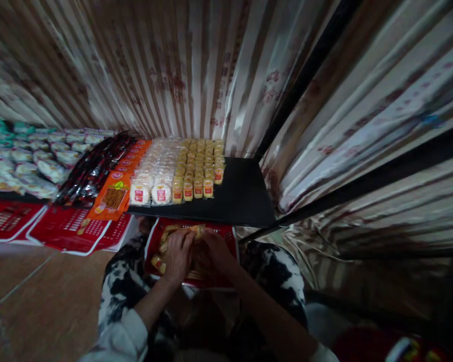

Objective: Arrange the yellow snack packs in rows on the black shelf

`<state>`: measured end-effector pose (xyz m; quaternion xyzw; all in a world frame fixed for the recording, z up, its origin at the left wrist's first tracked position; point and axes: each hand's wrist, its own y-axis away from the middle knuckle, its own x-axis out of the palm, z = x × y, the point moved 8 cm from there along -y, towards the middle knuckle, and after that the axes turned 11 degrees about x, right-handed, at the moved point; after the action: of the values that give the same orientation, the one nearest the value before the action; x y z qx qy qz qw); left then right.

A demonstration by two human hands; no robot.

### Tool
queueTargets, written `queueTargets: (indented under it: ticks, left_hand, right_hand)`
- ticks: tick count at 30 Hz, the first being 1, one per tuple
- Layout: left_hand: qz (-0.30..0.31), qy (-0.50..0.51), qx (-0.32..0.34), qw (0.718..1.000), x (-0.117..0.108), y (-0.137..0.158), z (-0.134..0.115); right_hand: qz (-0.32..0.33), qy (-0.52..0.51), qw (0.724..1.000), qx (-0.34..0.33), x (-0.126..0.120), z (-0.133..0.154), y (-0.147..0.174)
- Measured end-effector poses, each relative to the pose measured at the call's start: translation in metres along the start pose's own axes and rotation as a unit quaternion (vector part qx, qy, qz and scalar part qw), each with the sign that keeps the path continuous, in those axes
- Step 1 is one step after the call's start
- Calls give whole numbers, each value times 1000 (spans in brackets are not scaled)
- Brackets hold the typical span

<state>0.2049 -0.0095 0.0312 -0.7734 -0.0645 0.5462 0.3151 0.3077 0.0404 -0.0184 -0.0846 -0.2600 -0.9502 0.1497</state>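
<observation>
Between my knees sits a red box with a white edge, holding several yellow wrapped snack cakes. Both my hands reach inside it. My left hand is curled, its fingertips against a small yellow packaged cake near the far side of the box. From the right, my right hand pinches the other end of the same packet. Dim light and blur hide the fingertips in part. Just behind the box, matching yellow packaged cakes stand in neat rows on a black shelf.
Left of the yellow rows are white round packaged cakes, an orange snack packet, dark shiny packets and white-and-green packets. Red boxes stand below the shelf. Black poles and striped curtains bound the back and right.
</observation>
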Motion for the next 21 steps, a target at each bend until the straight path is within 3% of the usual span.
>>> queueTargets:
  ticks: [3,6,10,15,19,21]
  left_hand:
    - [-13,21,64,998,-3,-13,-23]
    - [-38,48,61,996,-8,-30,-32]
    - [-48,110,-21,993,-7,-58,-22]
    - [8,278,-92,956,26,-92,-22]
    - [-35,321,-229,918,54,-110,-20]
    - [-49,336,-263,903,70,-122,-25]
  right_hand:
    - [4,-68,998,13,-17,14,13]
    - [-14,-96,995,28,-40,26,16]
    - [-53,-43,998,3,-75,55,13]
    - [-107,-44,992,-48,-103,87,6]
    - [-174,-65,976,-109,-118,91,-5]
    - [-206,-63,968,-127,-126,89,-14]
